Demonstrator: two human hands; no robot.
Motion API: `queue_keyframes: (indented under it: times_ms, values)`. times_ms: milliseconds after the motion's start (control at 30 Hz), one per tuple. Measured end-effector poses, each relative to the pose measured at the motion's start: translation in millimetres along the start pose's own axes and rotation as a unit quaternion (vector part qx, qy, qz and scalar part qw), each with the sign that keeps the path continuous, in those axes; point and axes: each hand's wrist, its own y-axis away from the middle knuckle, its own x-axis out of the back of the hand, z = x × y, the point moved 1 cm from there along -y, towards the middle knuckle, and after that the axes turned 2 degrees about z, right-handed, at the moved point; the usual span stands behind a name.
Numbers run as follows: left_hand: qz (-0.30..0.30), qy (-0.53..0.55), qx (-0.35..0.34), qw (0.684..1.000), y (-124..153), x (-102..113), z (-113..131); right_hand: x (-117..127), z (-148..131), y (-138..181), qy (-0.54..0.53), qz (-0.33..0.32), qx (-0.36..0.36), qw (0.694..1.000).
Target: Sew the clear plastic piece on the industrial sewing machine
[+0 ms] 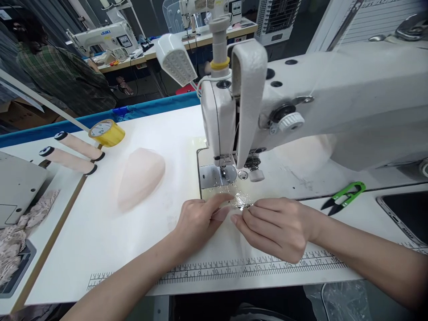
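Together both hands' fingers pinch a clear strip (241, 201); it lies left-right.

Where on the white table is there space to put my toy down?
Bare table lies between the pink cup, the printed ruler and the left hand. Another bare patch sits between the right hand and the green snips. It is crowded around the needle plate, where both hands pinch something small.

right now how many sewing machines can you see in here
3. The big sewing machine stands right before the hands. A second machine sits on the bench at far left, and a third machine on the bench behind, cut by the top edge. More may be hidden.
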Motion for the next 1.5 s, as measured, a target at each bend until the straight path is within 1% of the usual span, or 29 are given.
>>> queue_keyframes:
  times_ms: [100, 233, 300, 367, 433, 500, 567, 600, 667, 733, 800, 867, 900, 967, 1033, 1100, 1200, 1267, 1333, 1367, 1433, 1500]
  values:
    - [0.022, -0.007, -0.009, 1.0, 0, 1, 1, 0, 0, 0, -0.004, 0.009, 0.002, 1.0]
    - [0.034, -0.02, -0.024, 0.999, -1, 0, 0, -1, -1, 0, -0.004, 0.017, 0.002, 1.0]
    - [0.03, -0.023, -0.024, 0.999, 0, 0, -1, 0, -1, 0, -0.003, 0.014, 0.002, 1.0]
    - [0.015, -0.022, -0.02, 0.999, 0, 1, 0, 1, -1, 0, -0.003, 0.012, 0.002, 1.0]
    - [-0.006, -0.007, -0.01, 1.0, 1, 3, 2, 3, -2, 0, -0.014, 0.017, -0.014, 1.0]
    - [-0.042, 0.024, 0.031, 0.998, 1, 6, 4, 5, -3, 1, -0.049, 0.015, -0.057, 0.997]
    - [-0.078, 0.044, 0.084, 0.992, -1, 8, 6, 3, -3, 3, -0.098, -0.003, -0.131, 0.986]
    - [-0.087, 0.036, 0.101, 0.99, -2, 9, 6, 0, -3, 5, -0.122, -0.014, -0.175, 0.977]
    - [-0.085, -0.012, 0.1, 0.991, -5, 8, 5, -7, -2, 7, -0.169, -0.026, -0.262, 0.95]
    - [-0.074, -0.068, 0.087, 0.991, -8, 5, 2, -15, 2, 10, -0.214, -0.019, -0.339, 0.916]
    - [-0.076, -0.095, 0.1, 0.988, -10, 2, -2, -23, 6, 11, -0.242, -0.026, -0.403, 0.882]
    - [-0.081, -0.107, 0.125, 0.983, -11, 1, -6, -30, 10, 12, -0.227, -0.059, -0.456, 0.859]
    - [-0.078, -0.118, 0.126, 0.982, -11, 0, -6, -32, 12, 13, -0.207, -0.082, -0.476, 0.851]
    - [-0.05, -0.158, 0.087, 0.982, -11, 0, -6, -36, 14, 13, -0.173, -0.126, -0.506, 0.836]
    - [-0.007, -0.202, 0.016, 0.979, -10, -1, -5, -38, 17, 13, -0.165, -0.144, -0.533, 0.817]
    - [0.025, -0.226, -0.047, 0.973, -9, -2, -3, -40, 18, 13, -0.182, -0.142, -0.556, 0.798]
    - [0.041, -0.246, -0.108, 0.962, -6, -3, 0, -42, 21, 12, -0.211, -0.124, -0.574, 0.782]
    - [0.037, -0.258, -0.128, 0.957, -3, -3, 3, -44, 22, 14, -0.216, -0.117, -0.578, 0.778]
    - [0.021, -0.263, -0.128, 0.956, 0, -3, 6, -46, 23, 18, -0.201, -0.111, -0.575, 0.785]
    - [0.01, -0.262, -0.123, 0.957, 1, -3, 7, -47, 23, 20, -0.182, -0.112, -0.566, 0.796]
    - [-0.008, -0.257, -0.112, 0.96, 3, -3, 8, -46, 24, 24, -0.127, -0.115, -0.532, 0.829]
    - [-0.015, -0.249, -0.104, 0.963, 2, -2, 7, -41, 22, 26, -0.086, -0.118, -0.493, 0.858]
